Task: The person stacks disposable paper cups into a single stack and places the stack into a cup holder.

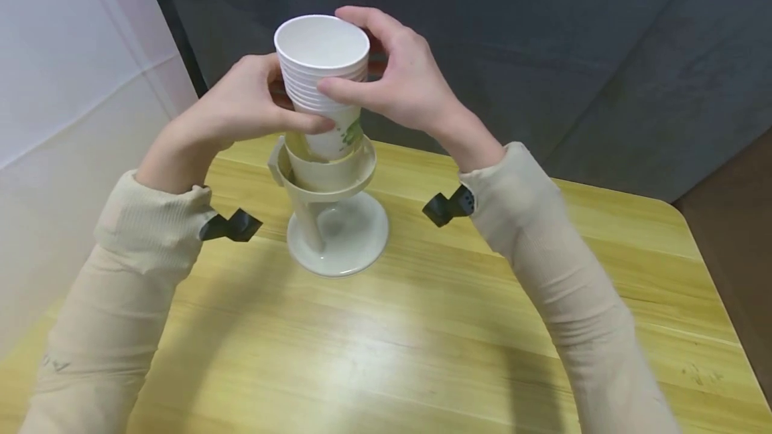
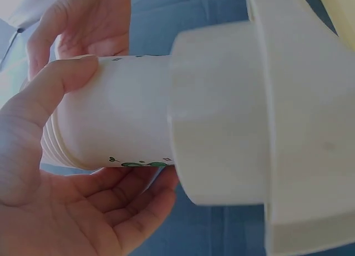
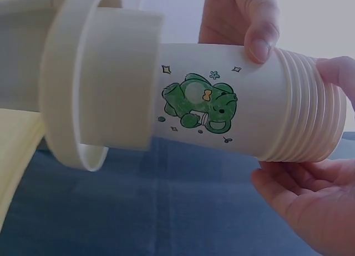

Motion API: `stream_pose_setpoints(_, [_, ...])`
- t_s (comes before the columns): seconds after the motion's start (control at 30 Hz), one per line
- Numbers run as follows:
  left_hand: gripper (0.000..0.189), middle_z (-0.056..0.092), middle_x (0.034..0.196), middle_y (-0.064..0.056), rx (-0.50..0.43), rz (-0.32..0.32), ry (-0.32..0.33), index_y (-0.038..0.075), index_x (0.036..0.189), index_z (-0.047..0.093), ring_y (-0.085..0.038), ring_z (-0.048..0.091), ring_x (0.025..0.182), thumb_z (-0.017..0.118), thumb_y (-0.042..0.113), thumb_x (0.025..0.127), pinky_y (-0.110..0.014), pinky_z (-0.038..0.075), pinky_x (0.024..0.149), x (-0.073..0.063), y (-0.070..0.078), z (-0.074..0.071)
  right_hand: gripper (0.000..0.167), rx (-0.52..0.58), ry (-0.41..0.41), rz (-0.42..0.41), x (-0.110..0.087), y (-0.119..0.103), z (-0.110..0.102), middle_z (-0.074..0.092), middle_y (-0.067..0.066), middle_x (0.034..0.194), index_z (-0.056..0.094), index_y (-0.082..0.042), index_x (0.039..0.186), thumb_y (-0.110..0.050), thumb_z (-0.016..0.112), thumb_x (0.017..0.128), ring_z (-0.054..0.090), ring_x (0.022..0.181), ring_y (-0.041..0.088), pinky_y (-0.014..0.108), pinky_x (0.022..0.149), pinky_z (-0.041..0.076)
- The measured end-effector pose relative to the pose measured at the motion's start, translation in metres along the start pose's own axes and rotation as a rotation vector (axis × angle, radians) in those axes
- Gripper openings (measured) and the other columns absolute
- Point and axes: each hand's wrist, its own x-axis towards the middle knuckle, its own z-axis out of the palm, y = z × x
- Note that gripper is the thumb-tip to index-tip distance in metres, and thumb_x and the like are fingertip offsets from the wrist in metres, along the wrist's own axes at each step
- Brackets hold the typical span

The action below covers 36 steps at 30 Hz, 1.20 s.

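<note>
A nested stack of white paper cups (image 1: 307,96) stands upright over a cream plastic cup holder (image 1: 328,194), its lower end inside the holder's collar (image 3: 119,81). My left hand (image 1: 241,99) grips the stack low down, thumb across the front and fingers around the far side. Higher up, my right hand (image 1: 404,69) holds the stack by its layered rims between thumb and fingers. A green cartoon bear (image 3: 199,103) is printed on the lowest cup. The bottom of that cup is hidden by the collar.
The holder's round white base (image 1: 356,246) rests on a wood-grain table (image 1: 386,327). Behind the table hangs a dark grey cloth (image 1: 543,52), with a white cloth (image 1: 78,72) at the left. Black wrist devices (image 1: 449,206) stick out from both sleeves.
</note>
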Motion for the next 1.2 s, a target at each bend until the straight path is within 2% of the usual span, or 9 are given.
stream_pose_setpoints(0.1, [0.061,0.060,0.112,-0.013,0.028,-0.022,-0.014,0.004,0.123,0.052,-0.021,0.057,0.093,0.080,0.022,0.073,-0.022,0.046,0.075,-0.001,-0.005,0.001,0.069,0.003,-0.008,-0.013,-0.001,0.008,0.006,0.055,0.009,0.119,0.044,0.003,0.133,-0.014,0.077,0.074,0.056,0.098,0.014,0.022,0.085,0.049])
stream_pose_setpoints(0.3, [0.066,0.058,0.117,-0.015,0.085,-0.054,-0.034,0.004,0.126,0.050,-0.027,0.052,0.103,0.081,0.027,0.072,-0.040,0.041,0.084,-0.006,-0.014,0.005,0.069,-0.018,-0.026,-0.012,-0.005,0.019,0.015,0.055,0.009,0.119,0.045,0.002,0.132,-0.016,0.078,0.074,0.056,0.095,0.014,0.023,0.081,0.050])
stream_pose_setpoints(0.5, [0.075,0.054,0.121,-0.015,0.109,-0.036,-0.052,0.004,0.130,0.044,-0.028,0.048,0.109,0.081,0.029,0.071,-0.047,0.038,0.091,-0.010,-0.020,0.007,0.071,-0.029,-0.039,0.033,-0.007,0.023,0.020,0.054,0.009,0.121,0.044,0.001,0.133,-0.017,0.078,0.074,0.057,0.096,0.014,0.021,0.082,0.049])
stream_pose_setpoints(0.67, [0.072,0.054,0.122,-0.013,0.081,-0.016,-0.054,0.004,0.130,0.045,-0.028,0.048,0.110,0.081,0.028,0.072,-0.048,0.036,0.094,-0.010,-0.024,0.009,0.068,-0.035,-0.016,0.015,-0.008,0.025,0.022,0.055,0.009,0.118,0.046,0.001,0.131,-0.017,0.078,0.074,0.057,0.093,0.014,0.021,0.080,0.050])
stream_pose_setpoints(0.73, [0.071,0.055,0.121,-0.013,0.078,-0.012,-0.050,0.004,0.129,0.046,-0.028,0.048,0.110,0.081,0.029,0.072,-0.047,0.036,0.093,-0.010,-0.024,0.010,0.068,-0.047,-0.016,0.032,-0.007,0.024,0.021,0.055,0.008,0.118,0.047,0.000,0.131,-0.018,0.078,0.073,0.057,0.094,0.013,0.020,0.080,0.049])
stream_pose_setpoints(0.97, [0.073,0.054,0.122,-0.013,0.132,-0.050,-0.054,0.006,0.129,0.046,-0.028,0.048,0.108,0.080,0.036,0.072,-0.045,0.038,0.088,-0.013,-0.027,0.011,0.071,-0.086,-0.059,0.091,-0.010,0.028,0.024,0.054,0.007,0.121,0.046,-0.001,0.132,-0.021,0.079,0.073,0.055,0.096,0.013,0.020,0.082,0.048])
stream_pose_setpoints(1.2, [0.065,0.053,0.120,-0.017,0.136,-0.007,-0.049,0.001,0.123,0.051,-0.031,0.045,0.114,0.081,0.026,0.071,-0.050,0.032,0.100,-0.014,-0.035,0.006,0.070,-0.082,-0.083,0.107,-0.014,0.036,0.026,0.053,0.008,0.122,0.046,-0.002,0.132,-0.021,0.079,0.074,0.056,0.098,0.013,0.019,0.085,0.048])
